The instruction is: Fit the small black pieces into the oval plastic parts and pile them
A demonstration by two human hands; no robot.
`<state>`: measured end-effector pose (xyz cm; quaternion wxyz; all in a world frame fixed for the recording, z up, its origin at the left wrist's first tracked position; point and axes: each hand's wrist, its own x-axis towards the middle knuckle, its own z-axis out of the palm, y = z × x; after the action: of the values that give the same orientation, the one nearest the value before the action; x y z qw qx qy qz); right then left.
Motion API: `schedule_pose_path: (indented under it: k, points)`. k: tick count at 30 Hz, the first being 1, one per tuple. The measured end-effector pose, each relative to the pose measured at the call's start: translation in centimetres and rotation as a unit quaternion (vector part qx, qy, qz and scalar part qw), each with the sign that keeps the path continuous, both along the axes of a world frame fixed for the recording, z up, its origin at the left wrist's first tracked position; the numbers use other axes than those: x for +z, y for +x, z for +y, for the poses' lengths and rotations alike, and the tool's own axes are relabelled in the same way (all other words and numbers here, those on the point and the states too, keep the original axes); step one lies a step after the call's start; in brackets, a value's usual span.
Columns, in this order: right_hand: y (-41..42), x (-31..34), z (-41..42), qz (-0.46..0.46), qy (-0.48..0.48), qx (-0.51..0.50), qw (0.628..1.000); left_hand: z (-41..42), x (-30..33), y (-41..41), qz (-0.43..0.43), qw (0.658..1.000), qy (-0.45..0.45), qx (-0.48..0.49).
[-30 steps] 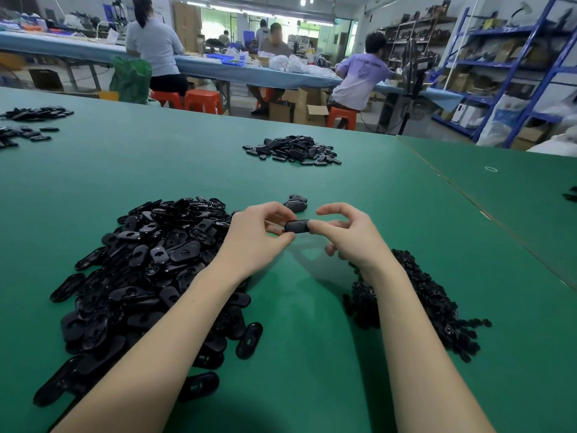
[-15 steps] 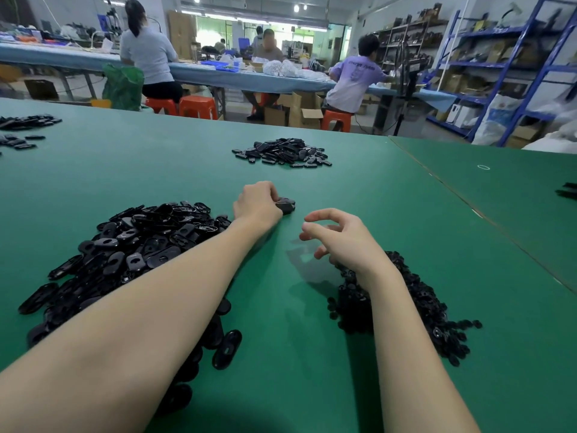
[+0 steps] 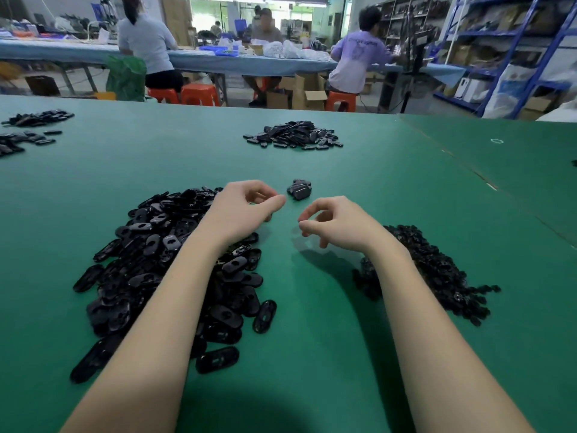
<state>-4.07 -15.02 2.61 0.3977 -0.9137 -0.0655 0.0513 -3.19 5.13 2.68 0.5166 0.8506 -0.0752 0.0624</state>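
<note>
A big heap of black oval plastic parts (image 3: 162,264) lies at the left on the green table (image 3: 312,339). At the right is a heap of small black pieces (image 3: 437,270). A small stack of fitted ovals (image 3: 299,189) sits just beyond both hands. My left hand (image 3: 246,207) hovers at the oval heap's far right edge, fingers loosely curled, nothing visible in it. My right hand (image 3: 334,223) hangs over bare table left of the small pieces, fingers loosely curled, holding nothing.
Another pile of ovals (image 3: 293,135) lies farther back at the middle, and more ovals (image 3: 28,129) at the far left. A seam (image 3: 468,170) runs across the table at the right. People sit at a long table (image 3: 218,64) behind; shelves (image 3: 515,42) stand at the right.
Both hands held one oval together a second ago. My left hand carried it to the small stack, set it there and drew back. My right hand stayed over the table.
</note>
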Motion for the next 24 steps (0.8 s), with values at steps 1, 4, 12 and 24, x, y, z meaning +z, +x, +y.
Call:
schedule_pose_path:
  k: [1, 4, 12, 24]
  points:
    - [-0.1, -0.1, 0.6, 0.005, -0.016, 0.012, 1.000, 0.0, -0.1, -0.1, 0.001, 1.000, 0.007, -0.001]
    - [-0.2, -0.4, 2.3, 0.003, -0.054, 0.048, 0.997, -0.3, -0.4, 0.1, -0.003, 1.000, 0.012, -0.009]
    - [-0.8, -1.3, 5.9, -0.076, -0.147, 0.044, 0.985, -1.4, -0.6, 0.4, -0.021, 1.000, 0.001, -0.007]
    - [-0.3, 0.3, 0.1, -0.072, 0.003, -0.049, 0.996, -1.8, -0.9, 0.0, 0.079, 0.996, -0.033, -0.012]
